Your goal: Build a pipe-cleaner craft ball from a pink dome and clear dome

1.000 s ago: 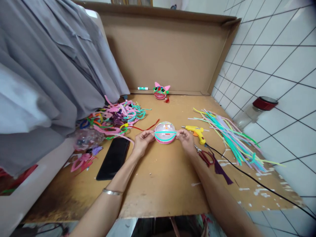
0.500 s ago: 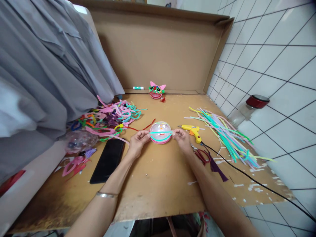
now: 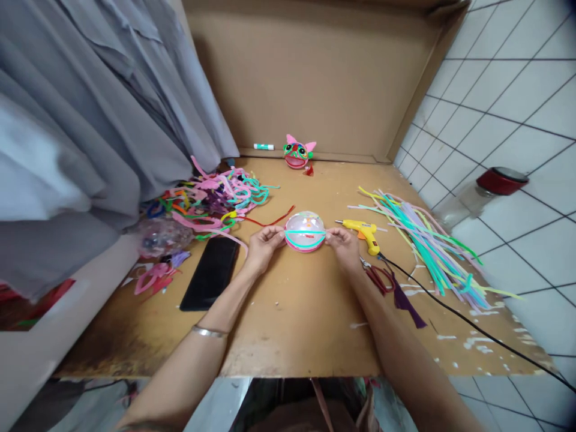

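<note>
A clear round plastic ball (image 3: 305,223) with a pink lower rim sits on the wooden table between my hands. Across its front runs a turquoise strip (image 3: 305,232), and a second turquoise line curves below it. My left hand (image 3: 264,243) pinches the strip's left end at the ball's edge. On the other side, my right hand (image 3: 342,242) pinches the right end between thumb and fingers. Small orange and red bits show on or through the clear plastic.
A yellow glue gun (image 3: 363,230), red-handled scissors (image 3: 380,279) and a purple tassel (image 3: 406,303) lie right; pipe cleaners (image 3: 425,246) lie beyond. At left are a black phone (image 3: 210,274) and tangled pipe cleaners (image 3: 225,192). A decorated cat-like ball (image 3: 297,152) stands behind.
The whole view has shifted, so the table appears higher and further right. Both hands still pinch the strip at the ball; its upper and lower turquoise lines look farther apart.
</note>
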`<state>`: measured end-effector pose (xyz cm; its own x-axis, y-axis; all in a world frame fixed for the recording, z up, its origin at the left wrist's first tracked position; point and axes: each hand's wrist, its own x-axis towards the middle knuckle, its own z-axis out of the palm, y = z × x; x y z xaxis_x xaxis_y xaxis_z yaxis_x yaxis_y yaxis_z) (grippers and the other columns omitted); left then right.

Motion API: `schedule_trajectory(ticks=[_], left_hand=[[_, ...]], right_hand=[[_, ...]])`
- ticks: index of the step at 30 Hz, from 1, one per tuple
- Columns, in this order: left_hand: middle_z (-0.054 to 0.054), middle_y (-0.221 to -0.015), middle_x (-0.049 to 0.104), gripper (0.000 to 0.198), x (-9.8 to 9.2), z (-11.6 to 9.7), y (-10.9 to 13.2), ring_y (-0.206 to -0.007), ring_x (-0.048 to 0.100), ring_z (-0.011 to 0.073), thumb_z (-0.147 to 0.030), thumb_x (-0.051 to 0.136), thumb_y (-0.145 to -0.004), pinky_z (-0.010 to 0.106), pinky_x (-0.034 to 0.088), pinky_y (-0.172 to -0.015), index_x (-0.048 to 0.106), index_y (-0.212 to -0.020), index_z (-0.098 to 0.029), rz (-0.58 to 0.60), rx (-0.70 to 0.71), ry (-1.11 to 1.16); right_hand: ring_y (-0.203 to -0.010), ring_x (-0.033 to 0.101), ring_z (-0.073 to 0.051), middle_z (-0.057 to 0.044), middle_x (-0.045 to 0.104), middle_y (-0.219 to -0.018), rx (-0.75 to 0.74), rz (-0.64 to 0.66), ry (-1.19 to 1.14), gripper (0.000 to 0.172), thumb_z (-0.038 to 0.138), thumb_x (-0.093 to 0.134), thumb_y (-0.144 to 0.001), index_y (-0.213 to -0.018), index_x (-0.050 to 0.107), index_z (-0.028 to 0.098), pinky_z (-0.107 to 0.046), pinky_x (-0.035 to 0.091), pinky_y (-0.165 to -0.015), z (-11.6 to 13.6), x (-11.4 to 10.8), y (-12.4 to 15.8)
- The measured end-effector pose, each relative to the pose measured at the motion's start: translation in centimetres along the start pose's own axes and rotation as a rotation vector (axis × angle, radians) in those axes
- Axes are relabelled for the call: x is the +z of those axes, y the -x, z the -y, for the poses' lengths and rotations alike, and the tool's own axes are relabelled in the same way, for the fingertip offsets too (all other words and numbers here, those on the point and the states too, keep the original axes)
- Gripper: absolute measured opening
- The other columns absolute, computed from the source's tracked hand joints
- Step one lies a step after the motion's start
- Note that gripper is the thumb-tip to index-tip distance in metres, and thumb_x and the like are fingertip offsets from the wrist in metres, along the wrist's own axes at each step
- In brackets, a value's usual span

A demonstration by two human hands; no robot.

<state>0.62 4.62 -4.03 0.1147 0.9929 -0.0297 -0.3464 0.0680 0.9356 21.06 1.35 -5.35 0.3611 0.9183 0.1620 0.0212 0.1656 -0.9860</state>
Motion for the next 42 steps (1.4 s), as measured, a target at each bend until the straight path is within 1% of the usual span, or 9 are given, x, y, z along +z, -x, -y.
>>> schedule_trajectory(ticks=[4,7,11,17,24,28,33,37,42], left_hand=[[-0.002,-0.067,0.066,0.049,0.09,-0.19,0.18,-0.061,0.06,0.0086,-0.045,0.089,-0.044,0.024,0.053,-0.069,0.065,-0.072,-0.013,-0.001,-0.005,0.003],[-0.001,-0.068,0.066,0.046,0.17,-0.22,0.31,-0.062,0.06,0.009,-0.044,0.088,-0.047,0.025,0.053,-0.071,0.066,-0.073,-0.013,0.0,-0.012,0.001],[0.0,-0.07,0.067,0.045,0.27,-0.12,0.34,-0.063,0.061,0.0105,-0.045,0.086,-0.049,0.027,0.054,-0.071,0.066,-0.075,-0.014,0.004,-0.015,-0.017],[0.0,-0.068,0.066,0.045,0.15,-0.11,0.25,-0.061,0.06,0.0103,-0.047,0.085,-0.05,0.026,0.052,-0.068,0.065,-0.073,-0.014,0.001,-0.001,-0.059],[0.003,-0.08,0.071,0.052,-0.12,0.01,0.15,-0.067,0.064,0.0129,-0.047,0.085,-0.051,0.03,0.054,-0.073,0.068,-0.087,-0.014,-0.003,-0.002,-0.049],[0.003,-0.08,0.072,0.051,-0.12,0.01,0.13,-0.068,0.064,0.0128,-0.048,0.085,-0.052,0.03,0.054,-0.075,0.07,-0.086,-0.014,-0.003,0.012,-0.064],[0.005,-0.082,0.073,0.053,-0.04,-0.2,0.28,-0.069,0.065,0.0142,-0.049,0.086,-0.049,0.031,0.054,-0.075,0.071,-0.085,-0.013,-0.007,0.005,-0.069],[0.005,-0.081,0.073,0.054,0.08,-0.41,0.39,-0.069,0.065,0.0148,-0.05,0.086,-0.048,0.031,0.055,-0.074,0.071,-0.083,-0.014,-0.013,0.005,-0.07],[0.005,-0.079,0.073,0.054,0.1,-0.3,0.25,-0.069,0.065,0.0151,-0.052,0.086,-0.047,0.032,0.055,-0.073,0.071,-0.083,-0.014,-0.018,0.006,-0.082]], right_hand=[[-0.061,0.057,-0.014,0.0,0.065,-0.065,-0.002,0.02,0.003,0.027,0.045,0.073,-0.064,-0.07,0.064,0.021,-0.03,0.05,-0.065,-0.06,-0.07,0.06],[-0.063,0.057,-0.014,0.0,0.065,-0.065,0.017,0.028,-0.034,0.028,0.046,0.074,-0.062,-0.067,0.063,0.021,-0.03,0.05,-0.067,-0.06,-0.1,0.05],[-0.062,0.057,-0.014,0.0,0.065,-0.065,0.056,0.017,-0.093,0.029,0.045,0.078,-0.058,-0.066,0.063,0.02,-0.03,0.05,-0.067,0.07,-0.09,0.04],[-0.061,0.057,-0.014,0.0,0.066,-0.064,0.066,0.017,-0.067,0.029,0.045,0.078,-0.058,-0.067,0.065,0.02,-0.03,0.049,-0.065,0.68,-0.14,0.29],[-0.059,0.056,-0.013,0.001,0.064,-0.061,0.072,0.014,-0.059,0.032,0.047,0.079,-0.056,-0.066,0.065,0.02,-0.03,0.048,-0.065,0.74,-0.08,0.23],[-0.058,0.055,-0.013,0.001,0.065,-0.061,0.09,0.002,-0.079,0.034,0.048,0.079,-0.055,-0.069,0.067,0.02,-0.03,0.048,-0.063,0.34,-0.09,0.12],[-0.058,0.056,-0.013,-0.001,0.066,-0.063,0.086,0.008,-0.065,0.034,0.048,0.078,-0.057,-0.069,0.068,0.019,-0.031,0.048,-0.063,0.27,-0.08,0.19],[-0.058,0.056,-0.013,-0.001,0.067,-0.063,0.101,0.004,-0.074,0.032,0.047,0.079,-0.055,-0.068,0.068,0.019,-0.03,0.049,-0.062,0.43,-0.13,0.2],[-0.059,0.057,-0.014,-0.001,0.067,-0.064,0.086,0.029,-0.051,0.031,0.046,0.079,-0.056,-0.069,0.068,0.02,-0.03,0.049,-0.063,0.38,-0.31,0.06]])
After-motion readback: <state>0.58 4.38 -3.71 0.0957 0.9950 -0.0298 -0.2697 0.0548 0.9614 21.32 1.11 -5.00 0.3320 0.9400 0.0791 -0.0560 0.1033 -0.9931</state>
